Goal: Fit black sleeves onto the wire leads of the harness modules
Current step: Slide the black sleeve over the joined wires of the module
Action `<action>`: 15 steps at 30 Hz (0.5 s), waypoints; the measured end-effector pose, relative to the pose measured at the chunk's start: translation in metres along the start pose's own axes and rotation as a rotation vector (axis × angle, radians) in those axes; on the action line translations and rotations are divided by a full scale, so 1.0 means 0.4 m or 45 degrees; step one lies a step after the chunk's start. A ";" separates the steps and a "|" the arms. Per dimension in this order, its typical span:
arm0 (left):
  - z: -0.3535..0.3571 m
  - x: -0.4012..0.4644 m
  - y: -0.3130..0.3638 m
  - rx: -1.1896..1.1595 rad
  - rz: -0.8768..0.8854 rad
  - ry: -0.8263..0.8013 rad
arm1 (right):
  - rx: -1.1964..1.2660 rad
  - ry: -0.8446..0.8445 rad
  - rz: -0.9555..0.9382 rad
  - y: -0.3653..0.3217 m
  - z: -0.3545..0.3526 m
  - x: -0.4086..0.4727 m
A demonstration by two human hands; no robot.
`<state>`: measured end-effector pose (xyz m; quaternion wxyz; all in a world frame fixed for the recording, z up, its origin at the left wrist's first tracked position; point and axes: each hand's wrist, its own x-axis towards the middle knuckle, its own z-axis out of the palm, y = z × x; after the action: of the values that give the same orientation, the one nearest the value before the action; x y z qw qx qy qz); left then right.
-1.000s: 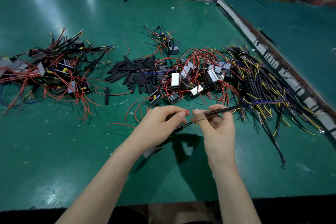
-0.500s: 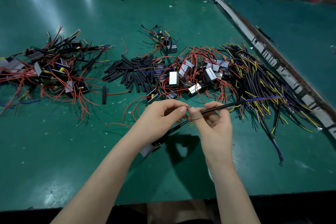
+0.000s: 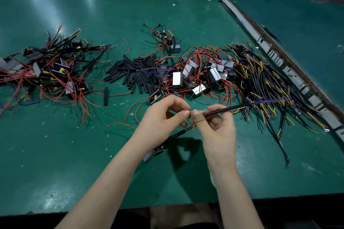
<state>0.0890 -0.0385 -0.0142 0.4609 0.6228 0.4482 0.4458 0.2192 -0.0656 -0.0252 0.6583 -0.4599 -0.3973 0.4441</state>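
Your green table (image 3: 74, 154) carries the unfinished modules (image 3: 191, 78) just beyond your hands, finished ones far out past your left hand, and loose sleeves (image 3: 134, 74) between those heaps. Your left hand (image 3: 163, 121) pinches a thin lead end; the module (image 3: 154, 152) it belongs to hangs under that wrist. Your right hand (image 3: 216, 126) pinches the black sleeve (image 3: 223, 110) near its mouth, fingertips nearly touching. The lead looks limp and light, so I'd grip right at its tip; the sleeve seems stiffer.
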 end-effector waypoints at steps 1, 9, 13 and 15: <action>0.001 -0.002 0.001 0.031 0.013 0.020 | -0.003 0.004 0.001 0.000 0.002 -0.001; 0.016 -0.018 -0.002 0.684 0.313 0.110 | 0.041 0.146 0.058 0.005 0.022 -0.011; 0.016 -0.020 -0.001 0.626 0.253 0.151 | 0.015 0.187 0.076 0.007 0.026 -0.008; 0.008 -0.022 0.003 0.446 0.092 0.098 | 0.017 0.200 0.074 0.005 0.027 -0.006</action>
<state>0.0905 -0.0477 -0.0149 0.3117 0.6916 0.5136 0.4008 0.2080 -0.0648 -0.0247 0.6773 -0.5005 -0.3279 0.4282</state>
